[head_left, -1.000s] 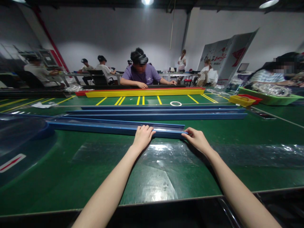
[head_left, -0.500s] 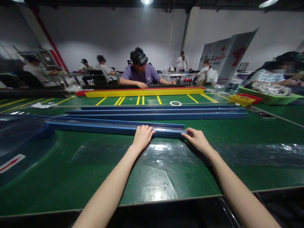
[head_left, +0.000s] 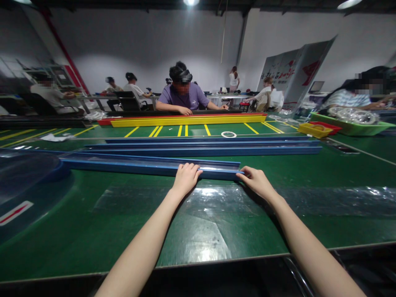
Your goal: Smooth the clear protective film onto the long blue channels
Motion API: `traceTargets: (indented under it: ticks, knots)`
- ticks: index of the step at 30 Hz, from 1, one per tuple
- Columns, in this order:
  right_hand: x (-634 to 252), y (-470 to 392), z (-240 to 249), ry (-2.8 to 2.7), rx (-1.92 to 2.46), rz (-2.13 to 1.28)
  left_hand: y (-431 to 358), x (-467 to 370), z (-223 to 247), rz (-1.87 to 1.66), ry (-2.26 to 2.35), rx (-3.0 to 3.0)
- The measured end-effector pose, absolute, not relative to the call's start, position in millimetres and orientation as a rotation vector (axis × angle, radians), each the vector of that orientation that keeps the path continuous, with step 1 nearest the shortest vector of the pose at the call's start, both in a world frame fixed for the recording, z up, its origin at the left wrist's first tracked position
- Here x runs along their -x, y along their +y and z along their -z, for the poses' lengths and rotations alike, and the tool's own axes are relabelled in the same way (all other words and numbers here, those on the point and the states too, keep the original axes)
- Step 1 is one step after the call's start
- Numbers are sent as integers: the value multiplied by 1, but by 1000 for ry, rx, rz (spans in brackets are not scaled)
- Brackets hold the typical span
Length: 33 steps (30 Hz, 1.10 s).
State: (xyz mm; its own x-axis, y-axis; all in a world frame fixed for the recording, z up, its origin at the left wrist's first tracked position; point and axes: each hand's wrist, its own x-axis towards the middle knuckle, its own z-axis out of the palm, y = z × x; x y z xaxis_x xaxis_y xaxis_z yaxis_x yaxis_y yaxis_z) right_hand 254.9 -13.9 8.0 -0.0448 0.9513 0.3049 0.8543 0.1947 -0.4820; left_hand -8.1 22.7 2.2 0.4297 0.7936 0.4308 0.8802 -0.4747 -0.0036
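Note:
A long blue channel strip [head_left: 136, 166] lies across the green table [head_left: 123, 239], its left part under a clear curved plastic sheet [head_left: 27, 181]. My left hand [head_left: 186, 177] is closed over its near wall, fingers reaching over the top edge. At the strip's right end, my right hand [head_left: 254, 178] pinches the corner between thumb and fingers. A clear film also shows inside the channel. Closer to me, a flat transparent plastic film [head_left: 213, 198] stretches right across the table under my wrists.
Behind the strip lie more blue channels [head_left: 216, 149], then a white ring [head_left: 229, 134] and a yellow strip [head_left: 185, 120]. A co-worker in purple [head_left: 182, 95] sits opposite. To the right are a yellow tray [head_left: 314, 130], a green tray [head_left: 355, 127] and a phone [head_left: 346, 150].
My hands and the blue channel strip have stayed in place. In the background, a standing person has shifted slightly.

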Motion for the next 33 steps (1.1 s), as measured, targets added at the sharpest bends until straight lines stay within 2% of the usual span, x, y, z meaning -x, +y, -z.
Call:
traceTargets:
  ticks: [23, 33]
  knots:
    - [-259, -10, -6, -1928, 1689, -270, 22, 8, -9, 479, -1551, 2429]
    - [-257, -13, -8, -2045, 1687, -97, 24, 7, -2, 566, -1515, 2433]
